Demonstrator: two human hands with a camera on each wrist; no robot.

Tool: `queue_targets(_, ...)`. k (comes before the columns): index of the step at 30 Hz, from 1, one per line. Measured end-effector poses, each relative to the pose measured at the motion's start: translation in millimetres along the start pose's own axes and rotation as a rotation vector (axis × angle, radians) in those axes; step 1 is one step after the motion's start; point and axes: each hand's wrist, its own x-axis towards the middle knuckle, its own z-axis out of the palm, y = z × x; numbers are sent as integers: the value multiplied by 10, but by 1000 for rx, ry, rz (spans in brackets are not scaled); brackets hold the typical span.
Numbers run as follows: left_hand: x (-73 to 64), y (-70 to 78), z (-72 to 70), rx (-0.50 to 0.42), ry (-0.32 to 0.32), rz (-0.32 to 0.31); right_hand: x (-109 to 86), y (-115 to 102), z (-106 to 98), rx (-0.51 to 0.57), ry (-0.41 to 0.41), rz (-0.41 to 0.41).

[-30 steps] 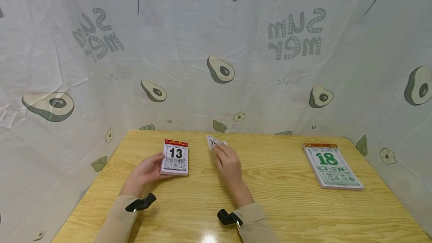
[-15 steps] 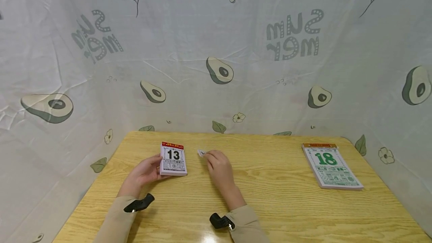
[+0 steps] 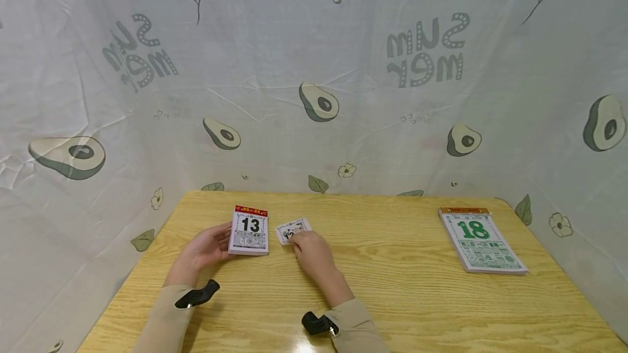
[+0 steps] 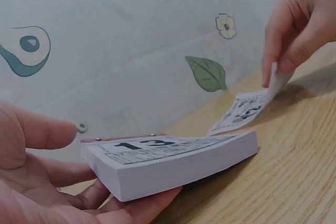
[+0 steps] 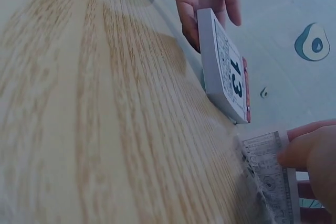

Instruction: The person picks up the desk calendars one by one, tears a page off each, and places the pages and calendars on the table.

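A small tear-off calendar (image 3: 248,234) with a red top strip shows a black 13. My left hand (image 3: 209,249) is at its left side; in the left wrist view the fingers (image 4: 152,205) reach under the block's near corner, while the thumb (image 4: 50,132) is lifted off it. My right hand (image 3: 314,254) pinches a loose calendar page (image 3: 293,229) marked 12 by its near edge. That page lies just right of the calendar, its far part down at the wooden table and its pinched edge bent up.
A larger tear-off calendar (image 3: 483,241) with a green 18 lies at the table's right. Behind the wooden table (image 3: 392,293) hangs a pale curtain (image 3: 275,59) printed with avocados and leaves. Black wrist-worn devices (image 3: 319,324) sit on both sleeves.
My right hand has moved left and nearer with the page, bringing it down beside the calendar so the 12 shows. The left thumb has come off the calendar, which has shifted slightly left.
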Motion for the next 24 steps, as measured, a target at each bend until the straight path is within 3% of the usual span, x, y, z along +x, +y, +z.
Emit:
queue_targets(4,4,16,-23,36,55,-11,-6,-8,37,-12,-49,9)
queue_targets(14,-35,55,-87,170,79,-14,-16,4,90,-23,-128,14)
queue_targets(24,-55,68,-166,166,121,-29,-19,-48,43,-101,-245,-79)
